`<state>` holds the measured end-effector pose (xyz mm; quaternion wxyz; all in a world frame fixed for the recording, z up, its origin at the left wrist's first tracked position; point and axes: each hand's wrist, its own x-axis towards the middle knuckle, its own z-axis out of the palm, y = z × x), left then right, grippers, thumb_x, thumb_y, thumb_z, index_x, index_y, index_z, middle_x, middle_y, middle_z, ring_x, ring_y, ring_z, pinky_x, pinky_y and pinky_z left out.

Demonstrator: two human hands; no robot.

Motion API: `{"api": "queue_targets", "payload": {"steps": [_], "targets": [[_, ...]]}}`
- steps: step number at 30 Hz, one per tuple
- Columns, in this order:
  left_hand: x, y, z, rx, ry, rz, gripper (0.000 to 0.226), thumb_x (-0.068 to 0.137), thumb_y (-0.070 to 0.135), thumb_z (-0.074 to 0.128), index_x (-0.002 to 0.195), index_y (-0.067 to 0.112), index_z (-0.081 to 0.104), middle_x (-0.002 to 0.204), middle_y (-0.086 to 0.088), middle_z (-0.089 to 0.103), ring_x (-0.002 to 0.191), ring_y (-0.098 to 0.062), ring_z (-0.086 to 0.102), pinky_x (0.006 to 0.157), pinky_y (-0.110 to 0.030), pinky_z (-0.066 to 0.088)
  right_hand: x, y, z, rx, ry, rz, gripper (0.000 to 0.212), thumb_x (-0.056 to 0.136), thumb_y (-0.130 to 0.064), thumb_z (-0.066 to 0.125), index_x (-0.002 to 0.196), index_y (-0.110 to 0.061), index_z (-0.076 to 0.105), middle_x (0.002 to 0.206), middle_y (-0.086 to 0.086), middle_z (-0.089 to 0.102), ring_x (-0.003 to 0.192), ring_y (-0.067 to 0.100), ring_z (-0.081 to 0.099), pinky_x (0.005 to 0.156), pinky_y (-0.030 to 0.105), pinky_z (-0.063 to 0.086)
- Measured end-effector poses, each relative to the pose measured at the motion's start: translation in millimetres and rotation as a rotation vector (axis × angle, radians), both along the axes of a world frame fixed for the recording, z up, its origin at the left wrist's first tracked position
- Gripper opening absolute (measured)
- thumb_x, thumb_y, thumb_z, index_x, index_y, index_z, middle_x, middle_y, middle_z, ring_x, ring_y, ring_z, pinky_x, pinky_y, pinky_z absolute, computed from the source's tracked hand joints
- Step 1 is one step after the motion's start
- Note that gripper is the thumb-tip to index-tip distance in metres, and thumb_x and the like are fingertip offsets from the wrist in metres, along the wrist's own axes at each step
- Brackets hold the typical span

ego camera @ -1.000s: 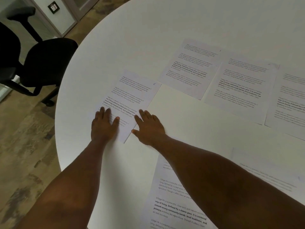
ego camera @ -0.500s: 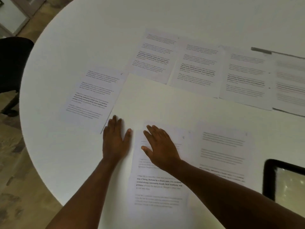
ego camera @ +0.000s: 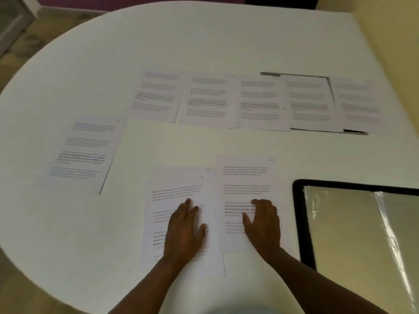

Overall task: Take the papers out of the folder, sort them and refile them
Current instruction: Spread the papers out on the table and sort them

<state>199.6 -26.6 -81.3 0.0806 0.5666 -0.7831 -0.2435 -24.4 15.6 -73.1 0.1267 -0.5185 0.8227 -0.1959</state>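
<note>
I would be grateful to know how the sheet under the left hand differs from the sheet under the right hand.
The sheet under the left hand lies nearer the table's front edge; the sheet under the right hand sits further back. The left one is tilted slightly, the right one lies straighter. The left sheet seems to overlap another page; the right looks single. Both are white printed pages, each with a flat hand resting on it: left hand, right hand.

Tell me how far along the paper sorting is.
Done: printed sheets lie spread over the white table, out of the folder. In hand: left hand and right hand each press a near sheet. Left: stacking in order and refiling.
</note>
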Motion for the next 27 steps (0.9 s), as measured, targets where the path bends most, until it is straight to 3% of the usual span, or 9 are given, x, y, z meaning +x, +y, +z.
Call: {"api": "queue_targets", "payload": {"steps": [3,6,10,15,18,21,25,27], "targets": [[-18,8,-1,-0.004,-0.044,-0.108,0.065,0.086,0.053,0.043,0.134,0.011,0.054,0.15,-0.012,0.041,0.135,-0.034,0.043,0.107,-0.048,0.039,-24,21,0,0.053,-0.028,-0.117,0.057,0.072,-0.019,0.083,0.119,-0.002,0.057,0.11,0.016,0.059,0.099,0.032,0.057,0.08,0.043,0.053],[-29,10,-2,0.067,-0.183,-0.198,0.076,0.087,0.062,0.03,0.148,0.016,0.036,0.16,-0.009,0.017,0.147,-0.031,0.018,0.116,-0.045,0.02,-36,34,5,0.187,-0.035,-0.231,0.067,0.074,-0.03,0.082,0.127,-0.003,0.052,0.121,0.017,0.053,0.108,0.032,0.052,0.084,0.044,0.051],[-34,12,-5,0.11,-0.291,-0.268,0.077,0.094,0.057,0.04,0.154,0.019,0.013,0.162,-0.006,-0.008,0.15,-0.026,-0.005,0.12,-0.041,0.008,-40,42,13,0.316,-0.097,-0.355,0.075,0.075,-0.042,0.079,0.131,-0.008,0.043,0.125,0.014,0.045,0.114,0.03,0.046,0.086,0.043,0.049],[-35,12,-4,0.122,-0.238,-0.229,0.077,0.093,0.055,0.045,0.154,0.018,0.015,0.163,-0.005,-0.002,0.15,-0.024,-0.001,0.121,-0.039,0.01,-43,37,15,0.254,-0.316,-0.454,0.07,0.073,-0.023,0.084,0.126,-0.001,0.044,0.121,0.019,0.051,0.108,0.033,0.055,0.086,0.042,0.053],[-27,10,-2,0.062,-0.161,-0.083,0.074,0.091,0.051,0.053,0.15,0.014,0.028,0.161,-0.009,0.014,0.148,-0.027,0.015,0.119,-0.04,0.017,-45,36,16,0.206,-0.365,-0.465,0.047,0.084,-0.012,0.074,0.121,0.0,0.047,0.116,0.019,0.06,0.103,0.033,0.062,0.078,0.036,0.052],[-7,5,0,0.005,-0.19,0.115,0.073,0.086,0.05,0.058,0.144,0.009,0.04,0.156,-0.014,0.028,0.143,-0.031,0.028,0.114,-0.044,0.025,-53,36,18,0.188,-0.375,-0.465,0.022,0.091,-0.015,0.065,0.105,0.0,0.057,0.105,0.017,0.066,0.086,0.025,0.06,0.07,0.03,0.047],[30,-3,1,0.002,-0.201,0.499,0.071,0.076,0.045,0.072,0.126,-0.001,0.051,0.128,-0.026,0.053,0.117,-0.043,0.051,0.097,-0.049,0.042,-65,34,25,0.137,-0.375,-0.463,0.021,0.093,-0.018,0.063,0.099,0.001,0.066,0.095,0.012,0.067,0.079,0.019,0.053,0.072,0.026,0.038],[42,-6,6,0.146,-0.192,0.71,0.075,0.071,0.046,0.077,0.119,-0.004,0.048,0.117,-0.028,0.053,0.108,-0.045,0.052,0.088,-0.052,0.047,-69,32,26,0.125,-0.374,-0.456,0.02,0.092,-0.019,0.064,0.092,0.001,0.067,0.087,0.011,0.067,0.077,0.02,0.055,0.071,0.025,0.039]]}}
